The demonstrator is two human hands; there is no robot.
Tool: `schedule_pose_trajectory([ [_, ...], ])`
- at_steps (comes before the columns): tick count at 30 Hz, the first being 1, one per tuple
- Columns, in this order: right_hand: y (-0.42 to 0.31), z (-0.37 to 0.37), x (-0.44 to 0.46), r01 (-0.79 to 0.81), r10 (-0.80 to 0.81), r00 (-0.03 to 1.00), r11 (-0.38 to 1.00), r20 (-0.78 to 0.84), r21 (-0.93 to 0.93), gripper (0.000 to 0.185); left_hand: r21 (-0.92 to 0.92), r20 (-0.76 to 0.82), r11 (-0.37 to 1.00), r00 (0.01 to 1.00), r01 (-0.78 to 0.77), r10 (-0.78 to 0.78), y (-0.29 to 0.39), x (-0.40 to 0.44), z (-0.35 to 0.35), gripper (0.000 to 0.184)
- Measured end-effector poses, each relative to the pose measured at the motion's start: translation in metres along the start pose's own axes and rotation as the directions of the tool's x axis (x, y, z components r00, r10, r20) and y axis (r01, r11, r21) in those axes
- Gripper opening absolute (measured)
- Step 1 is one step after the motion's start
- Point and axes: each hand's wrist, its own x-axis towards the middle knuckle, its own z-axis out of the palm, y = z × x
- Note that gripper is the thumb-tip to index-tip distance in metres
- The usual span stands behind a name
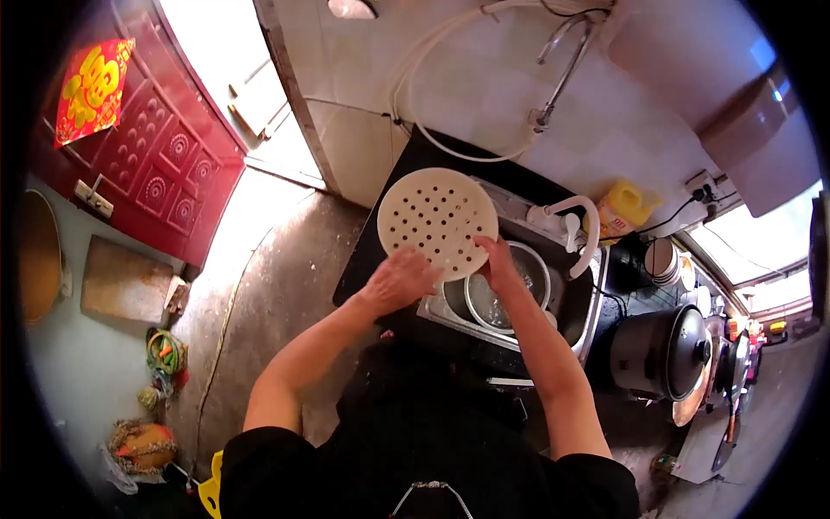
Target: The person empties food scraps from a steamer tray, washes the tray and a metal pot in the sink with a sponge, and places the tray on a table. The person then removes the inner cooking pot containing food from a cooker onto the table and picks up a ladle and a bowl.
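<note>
A round cream-coloured plate with many small holes (438, 216) is tilted up over the left side of the sink. My right hand (497, 264) grips its lower right edge. Against its lower left part lies my left hand (402, 278), slightly blurred, with its fingers bent; what they hold, if anything, is hard to make out. Below and to the right of the plate, a round metal bowl (545, 281) with water in it sits in the sink (579, 303).
Behind the sink are a white faucet (591, 229) and a yellow bottle (624, 208). A large dark pot with a lid (644, 350) stands at the right. A red door (173, 164) is at the left, with bags (143, 445) on the floor.
</note>
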Motion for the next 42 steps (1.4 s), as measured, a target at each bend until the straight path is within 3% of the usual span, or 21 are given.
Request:
schedule_pose_trajectory([
  [1, -0.007, 0.010, -0.007, 0.047, -0.048, 0.998, 0.999, -0.037, -0.016, 0.051, -0.068, -0.037, 0.989, 0.990, 0.130, -0.133, -0.005, -0.011, -0.010, 0.061],
  [2, -0.010, 0.019, -0.008, 0.081, -0.080, 0.995, 0.997, -0.053, 0.014, 0.050, -0.098, -0.109, 0.955, 0.951, 0.280, -0.290, -0.010, -0.022, -0.018, 0.069],
  [4, -0.010, 0.030, -0.005, 0.151, -0.144, 0.985, 0.985, -0.090, 0.077, 0.047, -0.318, -0.199, 0.740, 0.722, 0.593, -0.663, -0.012, -0.036, -0.018, 0.069],
  [5, -0.002, 0.029, 0.005, 0.181, -0.172, 0.980, 0.979, -0.098, 0.089, 0.048, -0.490, -0.073, 0.541, 0.587, 0.683, -0.807, -0.011, -0.040, -0.018, 0.065],
  [6, 0.000, 0.035, 0.007, 0.207, -0.200, 0.975, 0.975, -0.094, 0.079, 0.049, -0.713, 0.142, 0.243, 0.475, 0.657, -0.868, -0.013, -0.039, -0.022, 0.060],
  [7, -0.001, 0.042, 0.006, 0.233, -0.227, 0.970, 0.970, -0.089, 0.068, 0.050, -0.821, 0.373, -0.104, 0.389, 0.561, -0.842, -0.017, -0.036, -0.025, 0.055],
  [8, -0.003, 0.048, 0.003, 0.260, -0.255, 0.963, 0.964, -0.082, 0.058, 0.051, -0.799, 0.584, -0.445, 0.343, 0.405, -0.736, -0.018, -0.035, -0.026, 0.050],
  [9, -0.003, 0.055, -0.001, 0.306, -0.304, 0.952, 0.951, -0.044, 0.050, 0.053, -0.813, 0.580, -0.508, 0.328, 0.285, -0.746, -0.016, -0.035, -0.018, 0.043],
  [16, -0.021, 0.077, -0.037, 0.412, -0.404, 0.909, 0.908, 0.105, -0.073, 0.049, -0.880, 0.414, -0.311, 0.257, 0.360, -0.873, 0.027, -0.028, -0.048, 0.035],
  [19, -0.019, 0.076, -0.050, 0.386, -0.369, 0.918, 0.916, 0.149, -0.108, 0.047, -0.915, 0.328, -0.247, 0.232, 0.317, -0.916, 0.058, -0.034, -0.054, 0.035],
  [22, -0.013, 0.077, -0.068, 0.359, -0.335, 0.925, 0.926, 0.179, -0.118, 0.046, -0.912, 0.274, -0.210, 0.145, 0.352, -0.951, 0.088, -0.042, -0.057, 0.035],
  [25, -0.006, 0.081, -0.089, 0.374, -0.340, 0.918, 0.912, 0.204, -0.165, 0.043, -0.933, 0.239, -0.209, 0.068, 0.293, -0.969, 0.119, -0.052, -0.058, 0.039],
  [28, 0.001, 0.103, -0.112, 0.413, -0.378, 0.892, 0.904, 0.249, -0.110, 0.039, -0.932, 0.350, -0.352, -0.037, 0.091, -0.936, 0.150, -0.065, -0.070, 0.041],
  [29, 0.007, 0.106, -0.117, 0.410, -0.366, 0.888, 0.904, 0.279, -0.121, 0.041, -0.917, 0.397, -0.398, -0.030, 0.026, -0.917, 0.160, -0.069, -0.076, 0.042],
  [31, 0.014, 0.114, -0.133, 0.367, -0.304, 0.893, 0.919, 0.333, -0.146, 0.043, -0.932, 0.360, -0.362, -0.058, 0.023, -0.931, 0.178, -0.082, -0.079, 0.042],
  [34, 0.034, 0.125, -0.154, 0.481, -0.338, 0.807, 0.852, 0.484, -0.206, 0.043, -0.964, 0.263, -0.267, -0.118, 0.017, -0.958, 0.202, -0.111, -0.084, 0.039],
  [39, 0.077, 0.160, -0.208, 0.410, -0.314, 0.817, 0.906, 0.484, -0.103, 0.036, -0.994, 0.097, -0.105, -0.269, 0.017, -0.958, 0.254, -0.158, -0.108, 0.035],
  [42, 0.106, 0.180, -0.255, 0.364, -0.247, 0.769, 0.927, 0.590, -0.086, 0.036, -0.997, -0.015, -0.013, -0.371, 0.072, -0.929, 0.297, -0.196, -0.126, 0.035],
])
